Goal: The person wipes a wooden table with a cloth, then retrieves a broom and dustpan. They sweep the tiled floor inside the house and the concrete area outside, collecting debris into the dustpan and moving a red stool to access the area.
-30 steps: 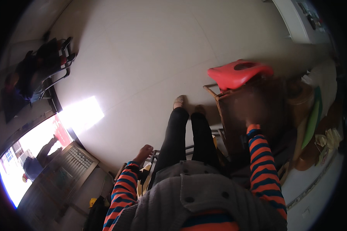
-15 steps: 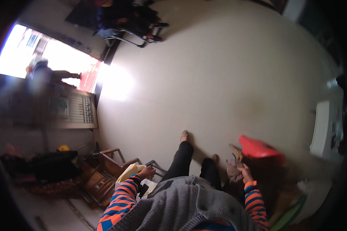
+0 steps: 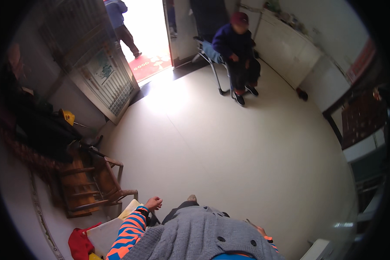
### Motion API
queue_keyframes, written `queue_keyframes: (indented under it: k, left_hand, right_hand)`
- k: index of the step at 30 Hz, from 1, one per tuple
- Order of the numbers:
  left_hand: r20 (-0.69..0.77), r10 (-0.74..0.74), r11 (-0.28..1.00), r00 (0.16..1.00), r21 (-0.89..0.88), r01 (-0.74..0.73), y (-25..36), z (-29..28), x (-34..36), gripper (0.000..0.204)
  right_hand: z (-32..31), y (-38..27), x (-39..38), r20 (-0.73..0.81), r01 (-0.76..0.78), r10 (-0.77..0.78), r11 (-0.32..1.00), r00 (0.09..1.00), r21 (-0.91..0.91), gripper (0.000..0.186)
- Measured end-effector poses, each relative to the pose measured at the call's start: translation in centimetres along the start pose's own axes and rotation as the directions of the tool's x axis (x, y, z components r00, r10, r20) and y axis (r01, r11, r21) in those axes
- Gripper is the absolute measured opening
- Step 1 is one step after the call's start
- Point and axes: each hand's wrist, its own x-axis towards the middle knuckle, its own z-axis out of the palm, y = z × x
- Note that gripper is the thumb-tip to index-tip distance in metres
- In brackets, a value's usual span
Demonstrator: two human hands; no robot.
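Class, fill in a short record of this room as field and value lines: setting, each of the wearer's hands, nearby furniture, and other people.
Setting: indoor room, pale floor, open doorway with bright daylight
Left hand: loosely curled, empty, beside a wooden chair
Right hand: mostly hidden behind the grey cardigan; state unclear
Sleeve: orange and blue stripes
Other people: one seated on a folding chair, one standing in the doorway
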Motion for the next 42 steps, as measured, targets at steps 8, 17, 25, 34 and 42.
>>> queue_keyframes:
  k: [8,17,25,34,42]
  left_hand:
    - [-0.121,-0.005,0.995,0.993,0.097,0.016,4.6,-4.2,2.2,0.027]
    - [-0.094,0.032,0.997,0.995,0.074,-0.025,17.6,-2.4,2.8,0.03]
    - [-0.211,-0.02,0.995,0.977,-0.096,0.0,22.2,-4.7,12.7,0.036]
    - [-0.199,0.045,0.99,0.979,-0.123,-0.071,31.8,-16.1,25.8,0.032]
    - [-0.303,0.127,0.963,0.944,-0.19,-0.191,54.1,-30.3,26.6,0.028]
  right_hand:
    - [2.8,-21.2,12.4,0.162,0.199,-0.189,0.979,0.968,-0.043,0.033]
    - [5.1,-44.2,25.9,0.355,0.328,-0.223,0.905,0.908,-0.269,0.03]
    - [14.0,-65.7,35.3,0.439,0.53,-0.333,0.707,0.834,-0.469,0.031]
    - [26.1,-82.9,40.3,0.416,0.436,-0.232,0.746,0.879,-0.504,0.033]
    - [35.7,-98.4,43.4,0.417,0.391,-0.232,0.851,0.879,-0.351,0.032]
